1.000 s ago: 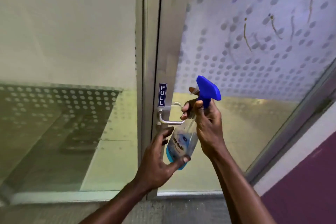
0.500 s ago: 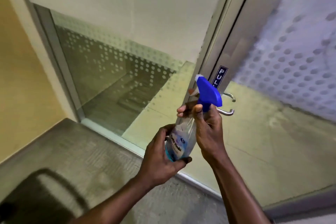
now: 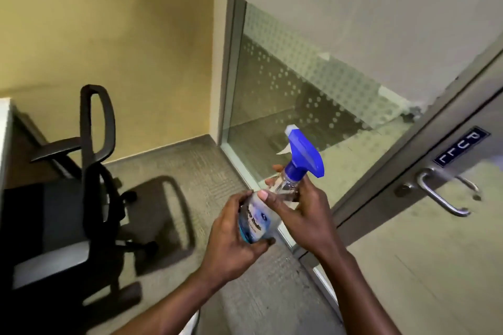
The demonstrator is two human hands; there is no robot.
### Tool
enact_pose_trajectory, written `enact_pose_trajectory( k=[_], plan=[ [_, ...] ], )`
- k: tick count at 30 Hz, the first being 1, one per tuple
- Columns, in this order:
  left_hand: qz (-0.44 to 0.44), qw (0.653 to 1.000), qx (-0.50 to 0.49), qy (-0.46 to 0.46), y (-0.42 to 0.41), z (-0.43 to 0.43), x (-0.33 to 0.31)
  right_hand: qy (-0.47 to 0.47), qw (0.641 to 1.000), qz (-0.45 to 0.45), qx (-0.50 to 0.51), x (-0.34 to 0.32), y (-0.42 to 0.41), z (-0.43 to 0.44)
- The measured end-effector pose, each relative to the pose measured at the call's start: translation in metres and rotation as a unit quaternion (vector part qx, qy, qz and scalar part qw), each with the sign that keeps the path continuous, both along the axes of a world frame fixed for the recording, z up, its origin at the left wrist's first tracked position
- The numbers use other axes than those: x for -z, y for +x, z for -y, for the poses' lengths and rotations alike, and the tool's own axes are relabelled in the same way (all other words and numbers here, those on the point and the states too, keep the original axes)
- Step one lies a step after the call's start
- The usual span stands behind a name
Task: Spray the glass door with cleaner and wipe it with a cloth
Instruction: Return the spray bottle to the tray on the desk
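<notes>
A clear spray bottle (image 3: 257,219) with a blue trigger head (image 3: 303,153) and a blue label is held in front of me, tilted to the right. My left hand (image 3: 231,242) grips its lower body from below. My right hand (image 3: 302,212) wraps around its neck and shoulder, just under the trigger head. The glass door (image 3: 424,266) stands at the right, with a metal lever handle (image 3: 441,196) and a dark "PULL" sign (image 3: 461,149). No cloth is in view.
A fixed glass panel (image 3: 288,106) with a frosted dot pattern stands left of the door. A black office chair (image 3: 89,193) sits at the left on the grey carpet (image 3: 190,171), beside a yellow wall (image 3: 109,35). A white desk edge (image 3: 4,139) is at the far left.
My view has swung left, away from the door, bringing the chair and yellow wall into sight. My right hand has slid down from the trigger head to the bottle's neck.
</notes>
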State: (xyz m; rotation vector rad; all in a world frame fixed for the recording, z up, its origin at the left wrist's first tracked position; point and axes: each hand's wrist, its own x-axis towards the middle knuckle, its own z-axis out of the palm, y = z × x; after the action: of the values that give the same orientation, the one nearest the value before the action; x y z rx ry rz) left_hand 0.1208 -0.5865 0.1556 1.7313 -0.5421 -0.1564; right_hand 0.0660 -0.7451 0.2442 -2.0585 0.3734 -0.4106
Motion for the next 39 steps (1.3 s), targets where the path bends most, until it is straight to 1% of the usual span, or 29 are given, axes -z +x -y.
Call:
enact_pose_trajectory(
  k=[3,8,12,17,23,28,30,32,34,35,37,39],
  plan=[
    [-0.005,0.999,-0.05,0.008,0.004,-0.039,0.008,-0.016,0.998,-0.036,-0.052,0.006,0.02,-0.03],
    [-0.015,0.991,-0.129,0.034,0.008,-0.118,0.016,-0.052,0.987,-0.065,-0.138,0.016,0.051,-0.099],
    [-0.024,0.979,-0.199,0.046,0.012,-0.189,0.027,-0.083,0.97,-0.088,-0.209,0.033,0.076,-0.167],
    [-0.031,0.963,-0.266,0.039,0.016,-0.28,0.038,-0.104,0.953,-0.104,-0.266,0.05,0.104,-0.263],
    [-0.051,0.938,-0.341,0.043,0.017,-0.377,0.05,-0.133,0.933,-0.056,-0.329,0.067,0.132,-0.372],
    [-0.063,0.916,-0.374,0.13,0.009,-0.451,0.067,-0.128,0.912,-0.045,-0.388,0.083,0.148,-0.45],
    [-0.074,0.897,-0.393,0.185,0.003,-0.475,0.074,-0.14,0.904,-0.031,-0.403,0.088,0.156,-0.477],
    [-0.114,0.869,-0.411,0.251,-0.007,-0.497,0.084,-0.156,0.896,-0.018,-0.415,0.091,0.164,-0.502],
    [-0.172,0.818,-0.428,0.344,-0.02,-0.516,0.097,-0.163,0.89,-0.019,-0.425,0.096,0.176,-0.522],
    [-0.199,0.79,-0.446,0.371,-0.029,-0.525,0.104,-0.166,0.887,-0.021,-0.431,0.099,0.183,-0.532],
    [-0.241,0.745,-0.494,0.377,-0.046,-0.54,0.115,-0.173,0.882,-0.023,-0.438,0.109,0.196,-0.552],
    [-0.284,0.719,-0.515,0.371,-0.062,-0.553,0.125,-0.181,0.878,-0.033,-0.442,0.123,0.21,-0.571]
  ],
)
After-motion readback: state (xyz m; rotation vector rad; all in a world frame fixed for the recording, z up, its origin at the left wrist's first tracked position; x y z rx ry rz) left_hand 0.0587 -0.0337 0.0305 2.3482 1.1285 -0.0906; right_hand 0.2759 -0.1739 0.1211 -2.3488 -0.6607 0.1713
